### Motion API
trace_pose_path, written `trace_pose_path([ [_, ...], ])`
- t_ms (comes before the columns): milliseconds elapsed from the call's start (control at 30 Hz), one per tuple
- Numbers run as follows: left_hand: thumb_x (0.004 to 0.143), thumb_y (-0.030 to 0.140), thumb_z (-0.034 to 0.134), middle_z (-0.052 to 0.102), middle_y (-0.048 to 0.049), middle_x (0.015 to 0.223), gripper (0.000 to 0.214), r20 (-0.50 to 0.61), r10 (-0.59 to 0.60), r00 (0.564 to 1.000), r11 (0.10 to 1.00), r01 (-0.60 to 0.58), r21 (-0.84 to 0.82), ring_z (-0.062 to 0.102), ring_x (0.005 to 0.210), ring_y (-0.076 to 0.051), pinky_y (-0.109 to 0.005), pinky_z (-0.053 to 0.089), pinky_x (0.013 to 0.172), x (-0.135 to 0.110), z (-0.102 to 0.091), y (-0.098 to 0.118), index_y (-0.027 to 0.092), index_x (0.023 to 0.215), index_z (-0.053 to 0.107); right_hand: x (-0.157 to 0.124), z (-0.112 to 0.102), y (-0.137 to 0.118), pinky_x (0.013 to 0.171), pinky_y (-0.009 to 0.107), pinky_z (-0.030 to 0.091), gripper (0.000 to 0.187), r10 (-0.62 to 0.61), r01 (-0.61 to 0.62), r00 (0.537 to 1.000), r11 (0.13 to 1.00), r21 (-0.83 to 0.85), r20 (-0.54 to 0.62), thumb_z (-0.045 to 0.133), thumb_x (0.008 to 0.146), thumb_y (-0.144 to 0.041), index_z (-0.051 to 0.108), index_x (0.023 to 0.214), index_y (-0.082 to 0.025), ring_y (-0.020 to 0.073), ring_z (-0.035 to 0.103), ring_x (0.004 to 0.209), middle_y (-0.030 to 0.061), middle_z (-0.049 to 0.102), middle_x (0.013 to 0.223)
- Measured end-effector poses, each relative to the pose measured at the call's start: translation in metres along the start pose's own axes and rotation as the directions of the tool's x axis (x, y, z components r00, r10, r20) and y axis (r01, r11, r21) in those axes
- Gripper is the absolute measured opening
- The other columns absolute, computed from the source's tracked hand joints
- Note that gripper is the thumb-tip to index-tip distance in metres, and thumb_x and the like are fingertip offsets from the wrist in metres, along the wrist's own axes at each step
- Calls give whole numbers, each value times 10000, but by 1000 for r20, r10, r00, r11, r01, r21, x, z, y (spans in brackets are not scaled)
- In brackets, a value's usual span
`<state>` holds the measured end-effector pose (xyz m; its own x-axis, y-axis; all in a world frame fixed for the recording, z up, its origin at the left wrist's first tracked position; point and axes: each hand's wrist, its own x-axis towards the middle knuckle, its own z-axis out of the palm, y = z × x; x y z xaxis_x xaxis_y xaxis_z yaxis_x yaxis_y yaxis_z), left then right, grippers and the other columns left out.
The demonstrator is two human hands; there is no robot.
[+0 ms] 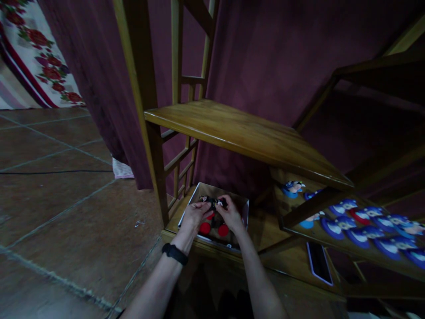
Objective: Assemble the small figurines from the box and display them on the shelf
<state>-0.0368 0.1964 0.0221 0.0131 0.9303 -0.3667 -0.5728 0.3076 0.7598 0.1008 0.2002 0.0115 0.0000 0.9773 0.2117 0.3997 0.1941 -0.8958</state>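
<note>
Two hands (194, 216) (230, 215) hold dark pieces (212, 203); box mark (229, 246) perhaps lettering.

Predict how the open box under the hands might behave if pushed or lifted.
The box is probably light and could flex, as its walls look thin and its top is open. It would likely slide rather than tip, sitting broad and low on the lower shelf. The red pieces inside look loose and might shift.

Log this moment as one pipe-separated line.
left hand: fingertips at small dark pieces | right hand: same pieces | where: over open box | in box: red round items | nearby: phone
</note>
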Motion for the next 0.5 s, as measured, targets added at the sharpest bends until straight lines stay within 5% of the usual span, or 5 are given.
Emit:
trace_pose_path([
  [500,590,62,701,635,-53,573,66,44,7,999,995,-12,95,606,540,-126,-268,541,591,1,-1,2,75,601,638,-2,-10,4,683,257,425,214,-11,15,996,999,-40,89,520,719,-296,524,925,-237,142,530,735,-29,567,795],
])
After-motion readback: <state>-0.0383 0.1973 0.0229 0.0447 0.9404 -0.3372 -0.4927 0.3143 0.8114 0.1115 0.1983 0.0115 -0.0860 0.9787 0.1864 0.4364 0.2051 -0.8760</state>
